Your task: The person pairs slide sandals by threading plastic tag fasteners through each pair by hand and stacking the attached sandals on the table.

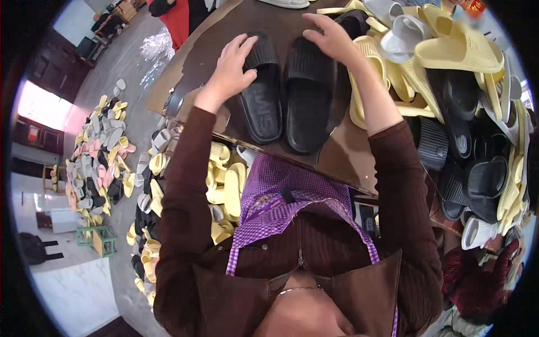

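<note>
From the head view, two black slides lie side by side, soles up or straps up I cannot tell for sure, on a dark brown table (191, 62), toes pointing away from the person. The left hand (233, 64) rests on the far end of the left slide (261, 95), fingers spread loosely over its ribbed strap, not closed around it. The right hand (331, 36) sits on the far end of the right slide (307, 95), fingers curled lightly over the strap, thumb on the inner side; whether it truly grips I cannot tell. The two slides are just beside each other, almost touching along their inner edges, near the table's front edge. Both forearms wear dark brown ribbed sleeves, and a purple checked apron (281, 205) hangs below the table edge. To the right of the right hand, a heap of slides (449, 84) covers the table, yellow, grey and black ones mixed, some stacked on each other. Below the table's left edge more yellow slides (224, 185) lie on the floor. Further left, well apart, a long pile (98, 151) of yellow, grey, pink and black slides spreads over the grey floor. At the top, a person in red (177, 19) stands beyond the table.
</note>
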`<state>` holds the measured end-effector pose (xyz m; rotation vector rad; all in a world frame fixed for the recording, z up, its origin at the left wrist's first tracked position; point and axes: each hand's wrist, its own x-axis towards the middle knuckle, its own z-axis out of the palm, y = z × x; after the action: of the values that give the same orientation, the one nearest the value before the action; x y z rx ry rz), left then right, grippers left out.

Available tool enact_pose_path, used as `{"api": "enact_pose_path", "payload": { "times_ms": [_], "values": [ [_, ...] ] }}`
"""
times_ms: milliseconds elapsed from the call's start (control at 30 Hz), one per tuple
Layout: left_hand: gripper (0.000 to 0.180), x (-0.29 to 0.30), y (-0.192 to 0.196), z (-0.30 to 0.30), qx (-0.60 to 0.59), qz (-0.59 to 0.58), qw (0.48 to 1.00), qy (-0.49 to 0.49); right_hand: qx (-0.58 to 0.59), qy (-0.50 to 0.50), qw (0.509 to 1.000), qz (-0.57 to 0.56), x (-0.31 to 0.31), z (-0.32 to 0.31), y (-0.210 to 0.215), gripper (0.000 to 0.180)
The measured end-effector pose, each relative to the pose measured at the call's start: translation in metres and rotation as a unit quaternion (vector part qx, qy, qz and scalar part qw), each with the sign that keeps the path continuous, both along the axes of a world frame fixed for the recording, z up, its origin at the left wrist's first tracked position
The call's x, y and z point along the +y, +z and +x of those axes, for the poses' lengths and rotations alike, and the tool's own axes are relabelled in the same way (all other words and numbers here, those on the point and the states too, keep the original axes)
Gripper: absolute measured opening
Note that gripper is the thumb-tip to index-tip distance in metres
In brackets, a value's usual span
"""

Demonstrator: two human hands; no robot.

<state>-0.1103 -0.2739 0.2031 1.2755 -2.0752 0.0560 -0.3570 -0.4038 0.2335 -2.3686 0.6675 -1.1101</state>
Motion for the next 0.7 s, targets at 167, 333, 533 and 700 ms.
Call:
{"api": "enact_pose_path", "payload": {
  "times_ms": [167,333,533,700],
  "values": [
    [0.056,0.020,-0.053,-0.028,0.045,-0.012,0.991,0.123,-0.042,-0.045,0.998,-0.020,0.062,-0.002,-0.028,0.024],
    [0.041,0.048,-0.081,-0.059,0.048,-0.001,0.994,0.098,-0.005,-0.022,0.996,-0.081,0.156,-0.030,-0.047,0.025],
    [0.026,0.061,-0.093,-0.052,0.044,0.014,0.994,0.104,-0.026,-0.143,0.989,0.001,0.225,-0.096,-0.073,0.018],
    [0.024,0.060,-0.090,-0.064,0.054,0.036,0.993,0.098,-0.005,-0.321,0.947,-0.013,0.255,-0.162,-0.085,0.016]
  ]
}}
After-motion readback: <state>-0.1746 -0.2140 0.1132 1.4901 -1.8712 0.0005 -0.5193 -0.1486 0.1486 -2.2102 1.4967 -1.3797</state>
